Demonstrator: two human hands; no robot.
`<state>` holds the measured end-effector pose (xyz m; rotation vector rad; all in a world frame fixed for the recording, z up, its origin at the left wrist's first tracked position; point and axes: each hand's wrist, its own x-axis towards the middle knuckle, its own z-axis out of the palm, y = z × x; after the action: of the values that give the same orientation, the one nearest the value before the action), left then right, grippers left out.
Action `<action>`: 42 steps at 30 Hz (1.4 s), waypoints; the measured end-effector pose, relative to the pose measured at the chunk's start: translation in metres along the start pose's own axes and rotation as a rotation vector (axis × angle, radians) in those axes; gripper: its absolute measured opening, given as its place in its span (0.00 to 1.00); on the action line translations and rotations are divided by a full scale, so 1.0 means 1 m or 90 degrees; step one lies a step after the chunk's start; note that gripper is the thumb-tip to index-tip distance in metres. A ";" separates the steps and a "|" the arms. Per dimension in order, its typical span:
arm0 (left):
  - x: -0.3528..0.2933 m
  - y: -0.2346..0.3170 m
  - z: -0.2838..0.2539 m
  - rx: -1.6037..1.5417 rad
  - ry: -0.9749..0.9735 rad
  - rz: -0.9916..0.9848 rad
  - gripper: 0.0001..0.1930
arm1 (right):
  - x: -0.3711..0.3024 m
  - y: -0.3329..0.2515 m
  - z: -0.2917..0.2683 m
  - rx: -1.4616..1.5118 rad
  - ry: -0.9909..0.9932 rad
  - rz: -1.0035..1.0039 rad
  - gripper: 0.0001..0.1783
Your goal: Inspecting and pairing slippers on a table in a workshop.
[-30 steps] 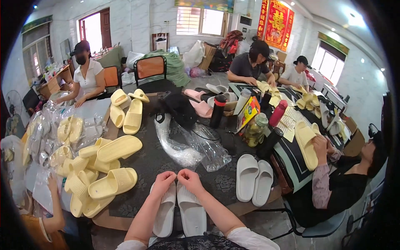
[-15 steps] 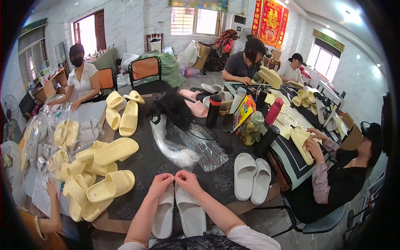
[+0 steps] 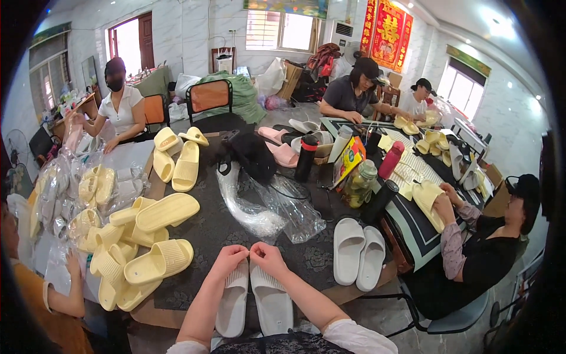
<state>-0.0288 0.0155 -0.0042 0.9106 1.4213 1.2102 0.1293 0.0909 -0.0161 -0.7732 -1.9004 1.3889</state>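
A pair of light grey slippers, the left slipper (image 3: 231,307) and the right slipper (image 3: 273,307), lies side by side at the near table edge, partly under my forearms. Over their straps my left hand (image 3: 230,261) and my right hand (image 3: 269,260) meet with thumbs and fingers pinched, fingertips almost touching. Whatever sits in the two pinches, if anything, is too small to make out. To the right rests a second grey pair (image 3: 349,251). Just beyond my hands, clear plastic bags (image 3: 268,212) are spread on the dark tablecloth (image 3: 203,268).
Yellow slippers (image 3: 168,213) are heaped at the left, beside bagged slippers (image 3: 94,186). A black bag (image 3: 250,156), a black bottle (image 3: 306,158), a glass jar (image 3: 359,184) and a pink bottle (image 3: 391,160) stand farther off. Several people work around the tables.
My hands keep the same pinch over the slippers. At the back left, a person's arm has lifted plastic; at the back right, a raised yellow slipper has come down. The view shifted slightly.
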 end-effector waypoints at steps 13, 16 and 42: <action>0.004 -0.014 0.007 0.063 0.034 0.083 0.10 | -0.001 0.001 0.008 0.109 0.081 0.008 0.07; 0.000 -0.012 0.003 -0.031 0.003 0.024 0.10 | 0.003 0.011 0.006 0.114 0.126 0.003 0.06; -0.076 0.040 -0.046 0.593 0.409 0.345 0.17 | -0.114 -0.072 -0.018 -0.405 -0.301 0.091 0.38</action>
<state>-0.0612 -0.0584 0.0503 1.7148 2.4570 1.2789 0.2074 -0.0058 0.0392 -0.9422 -2.7740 1.1082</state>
